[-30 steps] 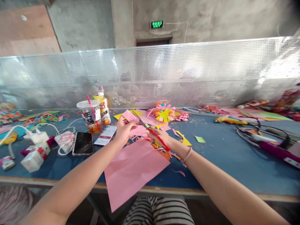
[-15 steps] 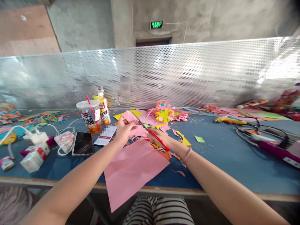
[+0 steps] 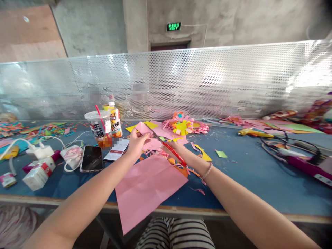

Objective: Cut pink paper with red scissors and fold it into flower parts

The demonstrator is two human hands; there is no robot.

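Note:
My left hand (image 3: 138, 143) is closed on a small piece of pink paper (image 3: 141, 128), pinching it between thumb and fingers. Red-handled scissors (image 3: 178, 157) are in my right hand (image 3: 178, 149), their blades pointing up and left to the edge of that piece. Below both hands a large pink sheet (image 3: 150, 186) lies on the table, one corner hanging over the front edge. Behind the scissors sit pink and yellow paper flowers (image 3: 183, 127) with fringed petals. Paper scraps around my right hand partly hide one another.
Left of my hands are phones (image 3: 91, 159), a plastic cup (image 3: 97, 126) with a straw, a bottle (image 3: 114, 119) and chargers (image 3: 43, 151). A yellow glue gun (image 3: 255, 133) and a purple power strip (image 3: 308, 169) with cables lie at right. A perforated metal screen (image 3: 166, 83) stands behind.
The scissor handles have drawn slightly closer together in my right hand. My left hand and the pink piece stay in nearly the same place.

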